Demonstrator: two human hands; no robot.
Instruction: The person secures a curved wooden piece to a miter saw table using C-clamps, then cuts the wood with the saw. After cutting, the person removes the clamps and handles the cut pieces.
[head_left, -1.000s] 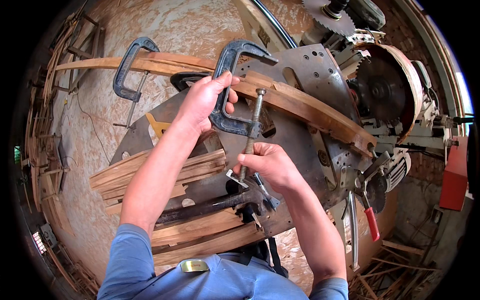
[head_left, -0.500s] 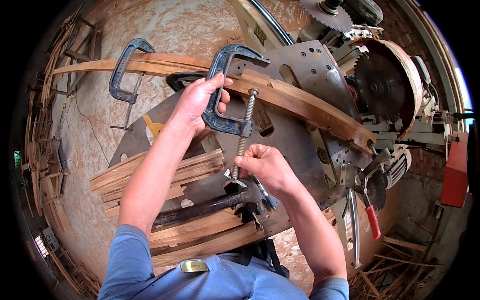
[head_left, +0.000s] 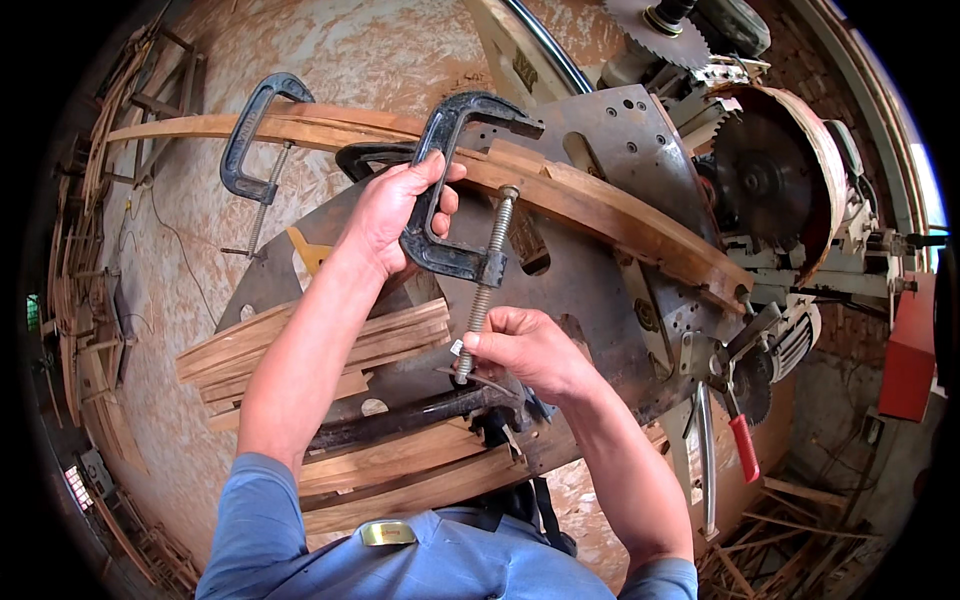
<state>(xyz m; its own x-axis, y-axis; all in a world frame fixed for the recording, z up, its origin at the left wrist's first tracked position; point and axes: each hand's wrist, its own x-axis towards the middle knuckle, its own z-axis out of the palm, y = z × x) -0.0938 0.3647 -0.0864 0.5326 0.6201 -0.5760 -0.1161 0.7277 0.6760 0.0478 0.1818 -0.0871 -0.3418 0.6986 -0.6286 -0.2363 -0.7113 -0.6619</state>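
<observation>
My left hand [head_left: 395, 215] is closed round the upright frame of a dark C-clamp [head_left: 452, 258]. My right hand [head_left: 525, 355] grips the lower part of its threaded screw [head_left: 481, 300], near the crossbar. The clamp's upper arm reaches over a long curved wooden board [head_left: 630, 230] lying across a perforated steel plate [head_left: 620, 330]; whether the screw's pad touches the board, I cannot tell. Another C-clamp [head_left: 237, 150] sits on the board's left stretch, its screw hanging down. Below my hands lies a thick dark bar [head_left: 390, 428].
Wooden strips [head_left: 400, 328] lie left and below. Circular saw blades [head_left: 760, 170] and machinery stand right, above a lever with red grip [head_left: 743, 450] and a red box [head_left: 905, 350]. A yellow angled piece [head_left: 310, 250] is left. Lumber [head_left: 90, 280] lines the far left edge.
The C-clamp in my hands has moved a little down and left since a second ago. My right hand has moved lower, and the screw's crossbar has changed its angle.
</observation>
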